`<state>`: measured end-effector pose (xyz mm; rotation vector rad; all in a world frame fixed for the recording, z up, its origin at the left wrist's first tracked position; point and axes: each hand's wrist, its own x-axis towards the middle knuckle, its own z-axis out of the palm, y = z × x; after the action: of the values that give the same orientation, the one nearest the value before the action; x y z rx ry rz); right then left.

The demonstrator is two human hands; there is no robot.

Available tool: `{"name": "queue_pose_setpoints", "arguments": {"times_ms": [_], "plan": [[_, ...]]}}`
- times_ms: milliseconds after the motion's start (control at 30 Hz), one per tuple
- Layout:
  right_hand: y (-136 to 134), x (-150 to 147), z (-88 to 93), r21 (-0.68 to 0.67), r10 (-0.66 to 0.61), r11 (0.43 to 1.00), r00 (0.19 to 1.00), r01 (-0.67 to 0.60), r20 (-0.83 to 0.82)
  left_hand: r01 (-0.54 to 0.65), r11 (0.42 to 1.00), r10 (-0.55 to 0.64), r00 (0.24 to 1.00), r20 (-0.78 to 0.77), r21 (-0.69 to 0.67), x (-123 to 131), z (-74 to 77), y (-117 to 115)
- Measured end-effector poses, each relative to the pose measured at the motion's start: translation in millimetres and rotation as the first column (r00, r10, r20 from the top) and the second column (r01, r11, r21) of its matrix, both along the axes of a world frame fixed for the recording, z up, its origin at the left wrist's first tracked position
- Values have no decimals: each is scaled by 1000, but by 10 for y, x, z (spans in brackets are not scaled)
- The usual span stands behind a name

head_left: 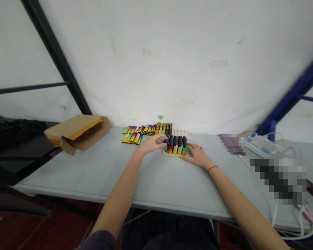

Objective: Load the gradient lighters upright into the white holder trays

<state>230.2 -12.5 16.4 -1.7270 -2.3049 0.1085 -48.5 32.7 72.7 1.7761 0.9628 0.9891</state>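
A white tray (173,154) on the table holds several upright, black-topped, coloured lighter-like tubes (175,147). At its left side my left hand (152,143) has its fingers curled around a blue tube (166,145) at the corner. My right hand (198,155) rests against the tray's right side, its fingers apart, thumb near the front corner. Behind stands a block of upright tubes with golden tops (163,128), beside a white holed tray (181,133). Shiny multicoloured sleeves or tubes (132,138) lie in rows to the left.
An open cardboard box (78,132) lies at the left of the grey table (161,187). On the right are a purple item (232,143), a white power strip (261,144), cables and a blurred dark object (276,178). A white wall rises behind.
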Motion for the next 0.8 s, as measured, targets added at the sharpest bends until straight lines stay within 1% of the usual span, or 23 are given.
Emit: {"name": "queue_pose_setpoints", "arguments": {"times_ms": [100,200,267,300,333,367,400,433,467,500,533,567,600,667,733,800], "plan": [[6,7,-12,6,4,1000,1000,-4,0,4,1000,-4,1000,-21,28,-2,9,-16],[17,15,-30,7,5,1000,1000,-5,2,20,999,-19,999,-44,27,14,6,-22],[22,20,-40,9,4,1000,1000,-4,2,1,999,2,999,-51,53,10,-1,-4],[22,22,-43,11,3,1000,1000,-3,2,-34,995,39,997,-61,93,-5,-7,15],[22,23,-44,13,4,1000,1000,-4,2,-89,985,102,991,-81,150,-32,-15,41],[21,24,-45,14,5,1000,1000,-5,1,-167,962,195,974,-112,216,-71,-27,72],[20,25,-45,15,8,1000,1000,-8,0,-265,922,315,937,-150,283,-122,-43,105],[20,25,-44,14,10,1000,1000,-10,-1,-370,863,450,873,-188,345,-182,-65,138],[20,26,-44,12,12,1000,1000,-12,-2,-473,789,581,782,-227,391,-248,-92,168],[21,26,-45,10,14,1000,1000,-14,-2,-563,713,688,678,-258,419,-314,-124,192],[23,26,-47,10,14,1000,1000,-14,-2,-631,646,760,583,-286,431,-375,-157,208],[26,26,-49,12,12,1000,1000,-12,-2,-678,597,802,506,-317,429,-427,-190,216],[29,27,-51,13,9,1000,1000,-9,-1,-709,569,820,450,-354,417,-467,-220,218],[34,27,-54,16,8,1000,1000,-8,0,-735,558,810,384,-443,384,-505,-266,205],[35,28,-54,14,10,1000,1000,-10,-1,-734,570,785,354,-508,369,-501,-290,187],[33,28,-50,12,12,1000,1000,-12,-3,-727,576,777,345,-526,375,-481,-304,175]]}}
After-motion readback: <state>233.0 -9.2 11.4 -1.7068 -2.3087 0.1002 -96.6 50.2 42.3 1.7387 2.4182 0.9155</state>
